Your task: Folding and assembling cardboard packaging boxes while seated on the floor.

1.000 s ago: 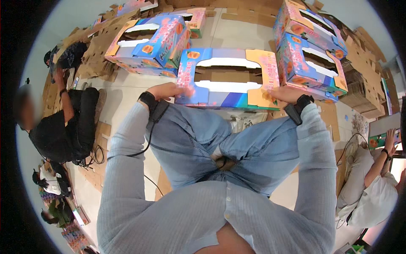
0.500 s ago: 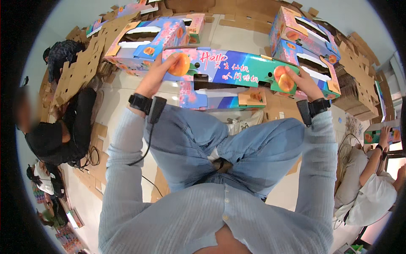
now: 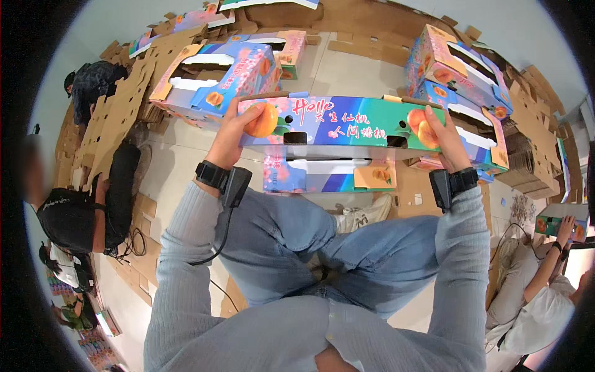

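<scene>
A long printed cardboard fruit box (image 3: 338, 124), blue, pink and green with peaches on its side, is held level in front of me. My left hand (image 3: 230, 137) is closed on its left end, thumb over a printed peach. At the other end my right hand (image 3: 453, 141) grips it, thumb on the printed side. Its back and the fingers behind it are hidden. Just below it in the picture, over my crossed legs, another fruit box (image 3: 297, 180) of the same print stands on the floor, partly covered by the held one.
Fruit boxes with cut-out tops stand ahead left (image 3: 214, 77) and are stacked ahead right (image 3: 458, 93). Flat brown cardboard (image 3: 118, 102) is piled at left, with another stack (image 3: 527, 161) at right. People sit on both sides; the person (image 3: 551, 291) at right handles a box.
My view has tilted, so the surroundings sit lower in the picture. The held box has come slightly nearer me and turned a little more level. Both hands keep their grip.
</scene>
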Action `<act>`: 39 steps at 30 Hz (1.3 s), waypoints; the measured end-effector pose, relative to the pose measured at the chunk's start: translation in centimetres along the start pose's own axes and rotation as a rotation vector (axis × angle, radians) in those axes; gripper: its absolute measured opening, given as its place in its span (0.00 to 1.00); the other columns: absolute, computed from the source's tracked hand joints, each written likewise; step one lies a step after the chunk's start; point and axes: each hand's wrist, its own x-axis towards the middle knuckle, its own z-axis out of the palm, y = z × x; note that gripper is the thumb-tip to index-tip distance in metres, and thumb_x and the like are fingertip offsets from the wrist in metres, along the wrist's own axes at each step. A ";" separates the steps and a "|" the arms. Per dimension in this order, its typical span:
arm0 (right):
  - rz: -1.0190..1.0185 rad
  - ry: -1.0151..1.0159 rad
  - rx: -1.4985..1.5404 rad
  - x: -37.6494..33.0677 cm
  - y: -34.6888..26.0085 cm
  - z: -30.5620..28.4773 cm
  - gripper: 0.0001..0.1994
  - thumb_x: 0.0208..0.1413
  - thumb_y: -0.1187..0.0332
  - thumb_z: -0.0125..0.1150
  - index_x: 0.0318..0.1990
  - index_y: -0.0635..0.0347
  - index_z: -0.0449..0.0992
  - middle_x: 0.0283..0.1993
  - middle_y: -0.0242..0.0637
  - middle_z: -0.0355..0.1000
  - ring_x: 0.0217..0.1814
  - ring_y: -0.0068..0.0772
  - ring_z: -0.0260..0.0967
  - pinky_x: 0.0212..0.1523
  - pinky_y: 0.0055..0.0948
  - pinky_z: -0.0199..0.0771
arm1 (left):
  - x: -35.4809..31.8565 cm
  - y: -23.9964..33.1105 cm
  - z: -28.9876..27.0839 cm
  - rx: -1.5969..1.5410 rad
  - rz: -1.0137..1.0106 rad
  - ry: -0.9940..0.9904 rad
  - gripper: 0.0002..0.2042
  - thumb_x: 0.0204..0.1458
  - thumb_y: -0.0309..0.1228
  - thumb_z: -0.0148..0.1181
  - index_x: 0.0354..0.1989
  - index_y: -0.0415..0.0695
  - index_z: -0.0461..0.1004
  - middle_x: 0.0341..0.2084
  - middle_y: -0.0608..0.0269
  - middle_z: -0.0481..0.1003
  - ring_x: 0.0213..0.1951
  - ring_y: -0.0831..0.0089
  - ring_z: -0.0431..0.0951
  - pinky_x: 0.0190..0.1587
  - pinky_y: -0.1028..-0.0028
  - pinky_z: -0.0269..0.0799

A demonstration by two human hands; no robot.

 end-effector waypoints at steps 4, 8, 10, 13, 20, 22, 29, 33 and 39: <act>0.042 0.025 -0.007 1.1 -0.3 0.1 0.40 0.55 0.47 0.62 0.66 0.67 0.56 0.56 0.44 0.67 0.57 0.27 0.65 0.58 0.28 0.64 | 1.5 0.0 0.2 -0.048 -0.059 0.013 0.15 0.57 0.32 0.58 0.51 0.45 0.66 0.43 0.62 0.74 0.44 0.74 0.78 0.45 0.76 0.75; 0.036 -0.003 -0.029 2.0 -1.1 0.4 0.32 0.59 0.52 0.60 0.63 0.64 0.59 0.53 0.40 0.69 0.52 0.26 0.70 0.51 0.25 0.71 | 2.4 0.1 0.3 -0.017 -0.063 0.019 0.15 0.57 0.32 0.57 0.51 0.45 0.66 0.42 0.62 0.74 0.43 0.74 0.78 0.45 0.76 0.75; 0.038 0.003 -0.023 1.9 -1.2 0.5 0.31 0.59 0.52 0.60 0.62 0.63 0.60 0.52 0.39 0.69 0.51 0.26 0.70 0.51 0.25 0.71 | 2.4 0.1 0.3 -0.013 -0.042 0.016 0.14 0.58 0.32 0.56 0.51 0.44 0.66 0.43 0.61 0.74 0.43 0.75 0.78 0.45 0.76 0.75; 0.014 0.025 -0.051 1.0 -0.7 0.5 0.30 0.60 0.51 0.58 0.62 0.62 0.61 0.51 0.39 0.69 0.49 0.26 0.70 0.50 0.24 0.70 | 1.5 -0.2 0.2 -0.027 0.004 0.002 0.15 0.58 0.33 0.57 0.51 0.44 0.65 0.43 0.61 0.74 0.44 0.76 0.77 0.46 0.76 0.74; 0.037 0.015 -0.004 -2.5 0.2 -0.6 0.32 0.64 0.44 0.46 0.62 0.63 0.61 0.56 0.40 0.68 0.58 0.28 0.67 0.56 0.28 0.68 | -3.0 0.5 -0.1 0.048 -0.082 -0.094 0.20 0.62 0.39 0.53 0.59 0.45 0.62 0.49 0.62 0.71 0.50 0.74 0.75 0.50 0.71 0.74; 0.184 -0.214 0.266 -3.8 -0.5 -1.4 0.32 0.65 0.41 0.37 0.61 0.61 0.62 0.56 0.39 0.70 0.55 0.29 0.72 0.54 0.30 0.75 | -4.2 1.5 -0.8 -0.015 -0.166 -0.150 0.22 0.63 0.43 0.49 0.61 0.46 0.61 0.52 0.62 0.70 0.53 0.72 0.74 0.52 0.70 0.74; 0.321 -0.271 0.280 -6.9 -1.3 -1.0 0.28 0.65 0.49 0.45 0.63 0.61 0.60 0.57 0.41 0.69 0.55 0.32 0.72 0.52 0.33 0.76 | -5.3 0.9 -1.9 -0.187 -0.324 -0.299 0.27 0.65 0.50 0.42 0.63 0.44 0.59 0.57 0.58 0.68 0.56 0.67 0.72 0.57 0.66 0.70; 0.183 -0.256 0.288 -7.8 0.3 -1.3 0.27 0.65 0.58 0.44 0.67 0.61 0.54 0.68 0.43 0.56 0.68 0.35 0.58 0.64 0.33 0.63 | -3.9 -1.4 -2.2 -0.143 -0.130 -0.346 0.19 0.65 0.41 0.46 0.59 0.43 0.63 0.60 0.56 0.65 0.59 0.68 0.69 0.59 0.66 0.67; 0.227 -0.338 0.214 -4.6 3.3 -2.7 0.31 0.62 0.66 0.46 0.71 0.62 0.46 0.71 0.44 0.51 0.70 0.35 0.54 0.66 0.30 0.59 | -0.7 -4.8 -1.3 -0.109 -0.207 -0.486 0.25 0.59 0.29 0.53 0.66 0.43 0.57 0.60 0.58 0.64 0.60 0.67 0.67 0.60 0.67 0.66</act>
